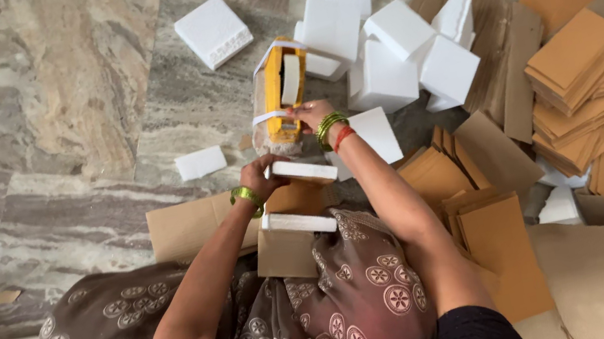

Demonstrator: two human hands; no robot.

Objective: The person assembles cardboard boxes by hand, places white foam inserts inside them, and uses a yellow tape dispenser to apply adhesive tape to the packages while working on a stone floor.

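Person sits on marble floor [44, 115], brown patterned cloth over knees. Right hand [312, 116], fingers closed round near end of yellow tool [279, 95], which is wrapped in clear plastic with white foam caps. Left hand [262, 175] just this side of the tool, fingers curled on a white foam slab [304, 171]. A second slab [299, 223] lies nearer the knees on a cardboard box [286, 251]. Foam blocks [405, 52] heaped beyond and right of the tool; cardboard stacks [585, 86] farther right. Small foam piece [201, 162] left of the tool.
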